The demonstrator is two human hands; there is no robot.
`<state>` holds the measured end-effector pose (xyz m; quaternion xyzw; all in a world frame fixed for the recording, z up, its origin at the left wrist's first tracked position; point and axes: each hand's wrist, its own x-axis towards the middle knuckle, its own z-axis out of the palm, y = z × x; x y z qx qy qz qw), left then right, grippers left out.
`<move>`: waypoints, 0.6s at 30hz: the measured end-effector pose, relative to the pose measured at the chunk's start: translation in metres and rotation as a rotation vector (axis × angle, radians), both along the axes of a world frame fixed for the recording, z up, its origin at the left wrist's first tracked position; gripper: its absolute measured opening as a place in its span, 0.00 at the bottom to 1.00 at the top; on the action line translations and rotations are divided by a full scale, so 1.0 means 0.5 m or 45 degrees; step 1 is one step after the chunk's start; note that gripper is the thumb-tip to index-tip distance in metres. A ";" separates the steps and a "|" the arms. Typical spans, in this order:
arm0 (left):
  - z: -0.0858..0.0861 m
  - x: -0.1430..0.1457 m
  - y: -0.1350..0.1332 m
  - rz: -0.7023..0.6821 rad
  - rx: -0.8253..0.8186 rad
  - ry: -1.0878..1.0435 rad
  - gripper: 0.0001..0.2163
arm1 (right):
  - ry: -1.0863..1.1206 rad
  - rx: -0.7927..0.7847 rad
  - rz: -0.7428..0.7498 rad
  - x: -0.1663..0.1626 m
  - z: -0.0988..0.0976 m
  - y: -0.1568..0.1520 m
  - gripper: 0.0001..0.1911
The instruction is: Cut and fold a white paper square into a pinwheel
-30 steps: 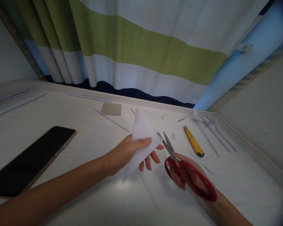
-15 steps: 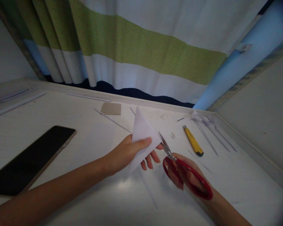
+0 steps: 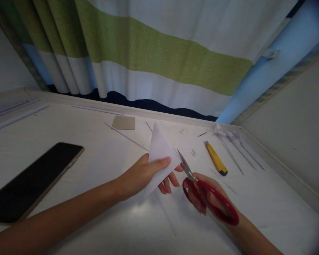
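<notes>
A white sheet of paper folded into a triangle (image 3: 159,145) is pinched in my left hand (image 3: 142,172), thumb on top and fingers underneath. My right hand (image 3: 210,193) grips red-handled scissors (image 3: 218,202), fingers through the loops. The slightly parted blades point up and to the left, at the paper's right-hand corner. Whether the lower blade lies beneath the paper is hard to make out. Both hands are held above the white table (image 3: 138,226).
A black phone (image 3: 34,180) lies at left. Behind the paper are a grey-brown card (image 3: 124,123) and thin white sticks (image 3: 124,135). At right lie a yellow box cutter (image 3: 216,158) and white-topped sticks (image 3: 241,150). A striped curtain (image 3: 159,46) hangs at the back.
The scissor blades have shifted very slightly left along with the whole view. Hands, paper and scissors otherwise keep nearly the same pose.
</notes>
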<state>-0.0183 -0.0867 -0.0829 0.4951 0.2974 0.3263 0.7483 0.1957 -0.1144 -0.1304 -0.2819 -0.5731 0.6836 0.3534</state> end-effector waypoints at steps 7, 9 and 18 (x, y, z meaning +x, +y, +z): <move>0.004 -0.001 -0.002 0.001 -0.023 0.001 0.13 | 0.003 -0.003 0.012 -0.001 -0.004 0.001 0.23; 0.003 0.000 -0.001 -0.005 -0.016 -0.009 0.14 | -0.004 -0.001 0.021 -0.001 -0.005 0.001 0.23; 0.003 -0.001 -0.001 -0.032 -0.031 -0.015 0.13 | -0.018 -0.022 -0.004 0.001 -0.009 -0.003 0.24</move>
